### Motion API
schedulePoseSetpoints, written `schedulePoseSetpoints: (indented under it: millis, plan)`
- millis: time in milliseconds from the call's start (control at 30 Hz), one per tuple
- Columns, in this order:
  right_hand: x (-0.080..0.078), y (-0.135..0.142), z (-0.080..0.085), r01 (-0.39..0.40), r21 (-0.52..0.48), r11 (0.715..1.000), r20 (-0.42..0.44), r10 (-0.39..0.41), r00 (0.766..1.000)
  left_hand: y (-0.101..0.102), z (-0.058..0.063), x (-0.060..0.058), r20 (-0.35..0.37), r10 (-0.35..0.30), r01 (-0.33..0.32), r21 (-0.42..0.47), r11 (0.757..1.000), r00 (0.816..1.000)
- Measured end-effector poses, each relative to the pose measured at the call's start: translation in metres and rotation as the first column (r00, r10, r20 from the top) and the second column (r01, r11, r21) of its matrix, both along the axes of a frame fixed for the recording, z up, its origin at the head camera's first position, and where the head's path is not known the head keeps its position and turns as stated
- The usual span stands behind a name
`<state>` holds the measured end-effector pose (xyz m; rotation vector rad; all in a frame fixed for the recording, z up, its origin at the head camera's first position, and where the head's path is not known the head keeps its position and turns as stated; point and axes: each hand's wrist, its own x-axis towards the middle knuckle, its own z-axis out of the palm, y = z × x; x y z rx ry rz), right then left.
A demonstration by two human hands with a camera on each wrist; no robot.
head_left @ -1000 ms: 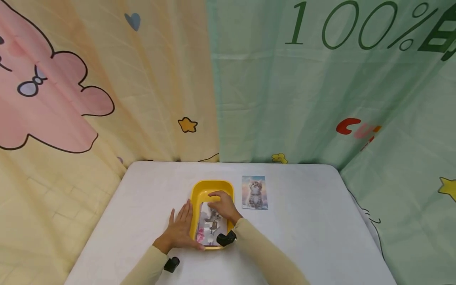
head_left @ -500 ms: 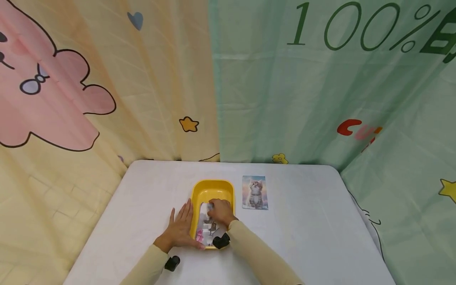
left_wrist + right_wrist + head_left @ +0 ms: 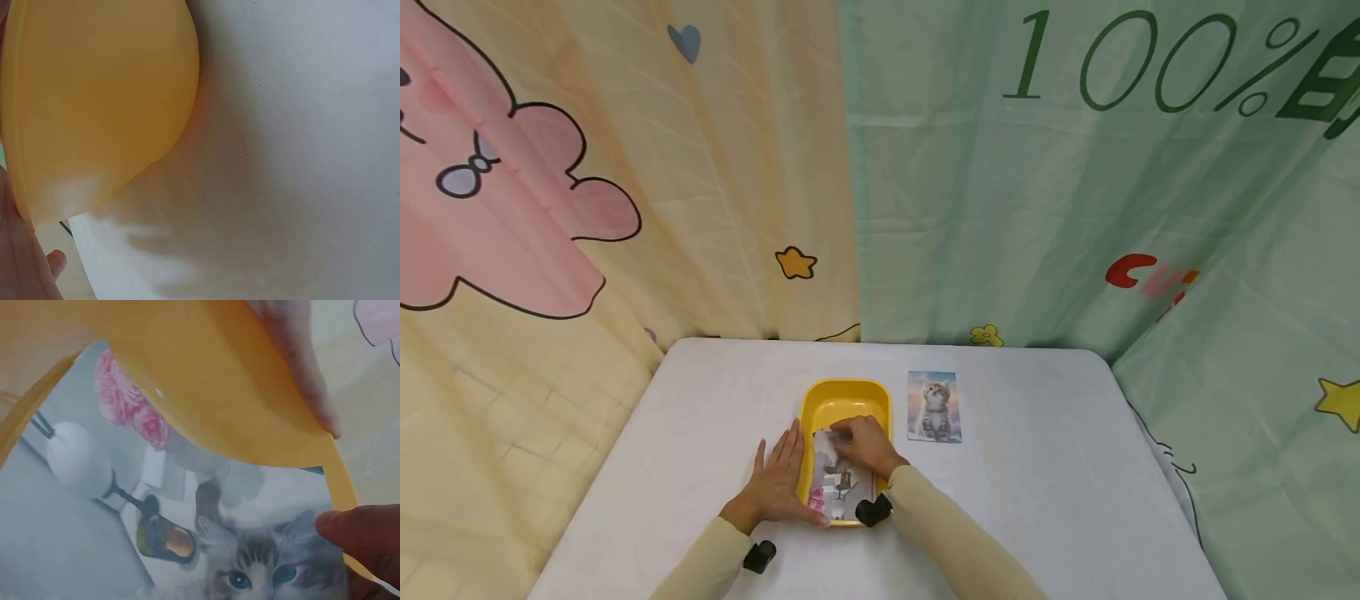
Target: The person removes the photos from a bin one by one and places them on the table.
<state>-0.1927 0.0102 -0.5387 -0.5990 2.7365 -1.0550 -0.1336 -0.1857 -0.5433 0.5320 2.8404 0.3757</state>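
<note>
A yellow tray (image 3: 842,390) stands on the white table. My left hand (image 3: 769,487) lies along its left side with fingers straight, the thumb at the front rim. Inside the tray is a picture card (image 3: 187,462) showing a blue-eyed cat, pink flowers and a white lamp-like shape. My right hand (image 3: 868,446) reaches into the tray and pinches the card near its far end. In the right wrist view the thumb (image 3: 362,528) lies on the card's face, with a finger partly hidden behind the edge. The left wrist view shows the tray's outer wall (image 3: 94,106).
A second picture card (image 3: 934,407) with a sitting kitten lies on the table (image 3: 1037,467), to the right of the tray. Patterned curtains (image 3: 925,208) hang behind the table and at both sides.
The right thumb and fingers have come together on the card, and the card sits slightly further left in the tray. The left hand and the kitten card have stayed in place.
</note>
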Motion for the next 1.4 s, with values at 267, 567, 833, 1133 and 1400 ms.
schedulePoseSetpoints:
  millis: [267, 567, 833, 1133, 1400]
  plan:
    - [-0.01, 0.015, 0.001, -0.001, -0.162, 0.987, 0.036, 0.007, 0.999, -0.001, -0.002, 0.0, 0.02, 0.003, -0.004, 0.017, 1.0, 1.0]
    - [-0.011, 0.021, -0.004, 0.026, -0.262, 0.965, 0.035, -0.018, 0.999, 0.0, -0.002, 0.003, 0.021, 0.005, -0.006, 0.029, 1.0, 1.0]
    - [-0.013, 0.021, 0.0, 0.018, -0.282, 0.959, 0.065, 0.0, 0.998, 0.002, 0.001, -0.001, 0.026, 0.01, -0.01, 0.012, 1.0, 1.0]
    - [-0.015, 0.037, 0.005, -0.008, -0.278, 0.961, 0.046, 0.022, 0.999, 0.002, 0.001, -0.001, 0.023, 0.005, -0.005, 0.019, 1.0, 1.0]
    - [-0.026, 0.061, 0.002, 0.024, -0.342, 0.939, -0.069, -0.05, 0.996, 0.001, 0.0, 0.0, 0.047, 0.013, -0.014, 0.018, 1.0, 0.999]
